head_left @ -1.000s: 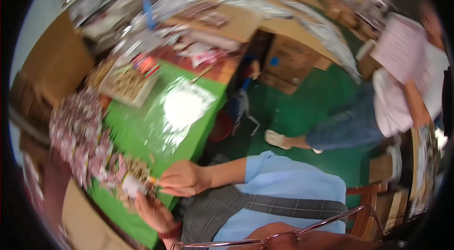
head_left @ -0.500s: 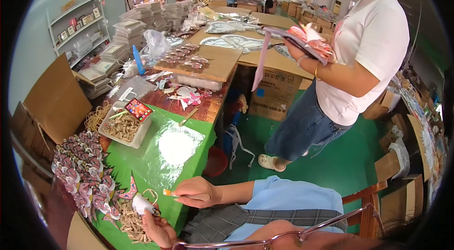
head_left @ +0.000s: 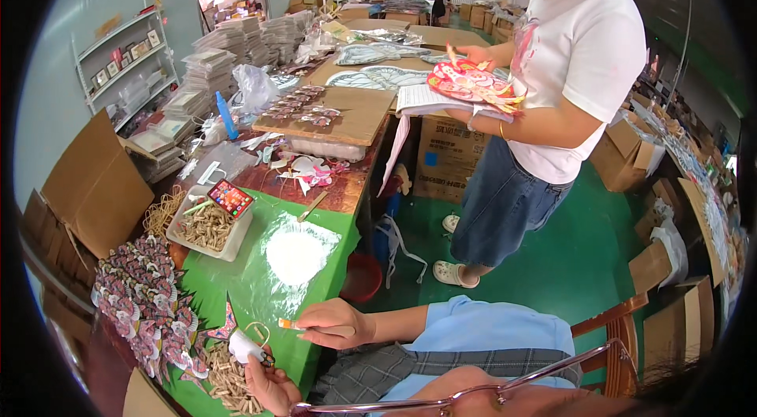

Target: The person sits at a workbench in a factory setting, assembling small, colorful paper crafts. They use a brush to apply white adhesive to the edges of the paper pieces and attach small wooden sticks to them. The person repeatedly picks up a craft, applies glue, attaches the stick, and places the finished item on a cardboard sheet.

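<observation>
My left hand pinches a patterned paper cut-out with a pointed tail; its white side shows, and a thin cord loop stands beside it. In my right hand is a small brush with a wooden handle and orange band, pointing toward the cut-out but apart from it. A heap of small wooden clothespins lies by my left hand. Farther left, similar cut-outs are piled up. On the green table cover, a bright white patch shows on clear plastic.
A white tub of clothespins has a phone resting on its rim. Behind stand a board with cut-outs and a blue bottle. Beyond the table's right edge, a person holds papers and red cut-outs. A red bucket stands below.
The other person has turned and lowered the papers, with one hand now raised over the red cut-outs. My view has shifted slightly. I still hold the cut-out and the brush.
</observation>
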{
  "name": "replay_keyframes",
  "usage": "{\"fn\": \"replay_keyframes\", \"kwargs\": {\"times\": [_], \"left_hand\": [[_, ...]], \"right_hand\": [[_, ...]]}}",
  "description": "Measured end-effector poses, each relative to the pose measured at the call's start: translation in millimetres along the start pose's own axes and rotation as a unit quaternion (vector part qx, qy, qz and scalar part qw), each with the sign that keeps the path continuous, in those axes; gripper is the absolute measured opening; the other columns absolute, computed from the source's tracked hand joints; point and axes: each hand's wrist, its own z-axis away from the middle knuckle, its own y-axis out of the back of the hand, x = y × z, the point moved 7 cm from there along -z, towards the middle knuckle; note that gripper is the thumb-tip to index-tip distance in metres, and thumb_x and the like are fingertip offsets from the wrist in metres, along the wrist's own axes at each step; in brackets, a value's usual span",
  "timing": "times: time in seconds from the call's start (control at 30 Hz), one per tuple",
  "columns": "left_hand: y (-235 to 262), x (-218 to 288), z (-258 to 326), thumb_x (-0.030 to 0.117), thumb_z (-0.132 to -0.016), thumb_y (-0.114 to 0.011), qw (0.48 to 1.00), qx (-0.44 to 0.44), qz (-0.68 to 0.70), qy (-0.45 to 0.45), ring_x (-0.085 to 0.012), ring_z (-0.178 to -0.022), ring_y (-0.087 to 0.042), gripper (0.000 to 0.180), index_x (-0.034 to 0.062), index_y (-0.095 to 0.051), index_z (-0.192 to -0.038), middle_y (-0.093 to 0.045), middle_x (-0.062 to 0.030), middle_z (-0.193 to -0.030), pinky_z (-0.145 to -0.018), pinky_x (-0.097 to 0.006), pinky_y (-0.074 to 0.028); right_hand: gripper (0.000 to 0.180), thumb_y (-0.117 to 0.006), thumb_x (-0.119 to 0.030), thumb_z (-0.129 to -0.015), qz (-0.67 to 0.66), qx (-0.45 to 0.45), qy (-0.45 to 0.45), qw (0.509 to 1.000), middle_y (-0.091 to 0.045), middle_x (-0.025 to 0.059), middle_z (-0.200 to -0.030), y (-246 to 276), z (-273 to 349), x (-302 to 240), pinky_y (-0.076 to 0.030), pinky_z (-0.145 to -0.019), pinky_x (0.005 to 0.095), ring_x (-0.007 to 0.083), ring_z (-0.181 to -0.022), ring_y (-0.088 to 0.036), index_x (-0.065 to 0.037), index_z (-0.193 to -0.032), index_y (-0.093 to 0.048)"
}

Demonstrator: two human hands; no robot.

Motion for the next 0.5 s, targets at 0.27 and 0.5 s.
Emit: {"fn": "replay_keyframes", "kwargs": {"times": [0.27,0.5], "left_hand": [[-1.4,3.7,-1.2,0.025,-0.091,-0.058,0.993,-0.007,0.086,-0.078,-0.0078,-0.079,-0.065,0.026,0.0042,-0.055,-0.107,-0.066,-0.0046,-0.087,-0.038,-0.014,-0.037],[6.5,-14.3,-19.0,0.028,-0.095,-0.044,0.997,-0.070,-0.016,0.019,-0.0244,-0.080,-0.056,0.028,0.0017,-0.054,-0.097,-0.055,-0.0106,-0.089,-0.069,-0.040,-0.051]], "right_hand": [[0.024,-0.066,0.003,-0.077,-0.011,0.010,-0.025,1.000,-0.063,0.0174,-0.086,5.5,0.4,3.1,-0.050,-0.057,0.0355,0.0321,-0.071,-0.063,0.007,-0.098,-0.056],[0.024,-0.066,0.004,-0.076,-0.014,0.019,-0.023,0.999,-0.064,0.0182,-0.086,8.8,-0.2,5.5,-0.051,-0.058,0.0355,0.0324,-0.073,-0.064,0.007,-0.098,-0.056]]}}
